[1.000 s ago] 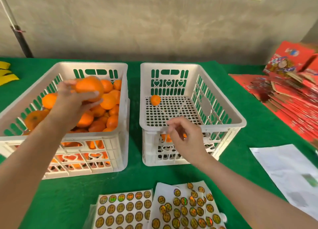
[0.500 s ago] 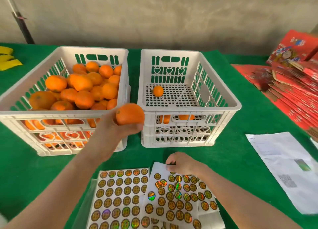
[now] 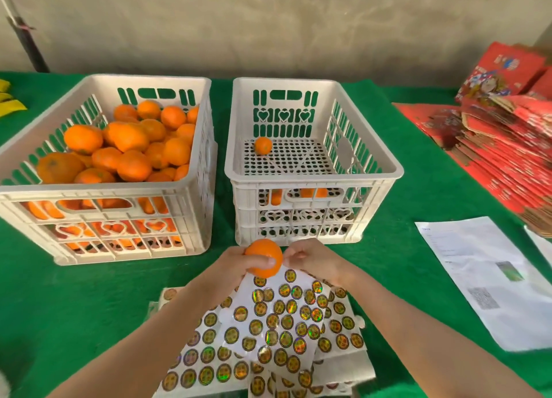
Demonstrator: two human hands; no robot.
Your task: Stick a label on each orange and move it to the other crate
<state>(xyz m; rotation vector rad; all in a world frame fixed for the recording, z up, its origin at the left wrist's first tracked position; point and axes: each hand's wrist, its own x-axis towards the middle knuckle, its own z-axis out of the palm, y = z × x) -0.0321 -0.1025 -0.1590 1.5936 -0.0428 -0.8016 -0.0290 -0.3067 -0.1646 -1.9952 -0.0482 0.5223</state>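
My left hand (image 3: 236, 264) grips one orange (image 3: 264, 260) just above the label sheets (image 3: 283, 320), in front of the two white crates. My right hand (image 3: 313, 258) has thumb and forefinger pinched against the right side of that orange; the label between them is mostly hidden by the fingertips. The left crate (image 3: 104, 186) is heaped with several oranges (image 3: 128, 146). In the right crate (image 3: 313, 179) a single orange (image 3: 263, 145) lies at the back left of the perforated floor, and more orange shows through the front slots.
Green cloth (image 3: 74, 302) covers the table. A printed white paper (image 3: 493, 278) lies at the right, with a stack of red flat cartons (image 3: 507, 146) behind it. Yellow items (image 3: 9, 104) sit at the far left edge. A dark pole (image 3: 27, 39) leans on the wall.
My left hand carried the orange from the left crate down to the label sheets. My right hand left the right crate, touched the sheet, then rose to the orange with fingers pinched.
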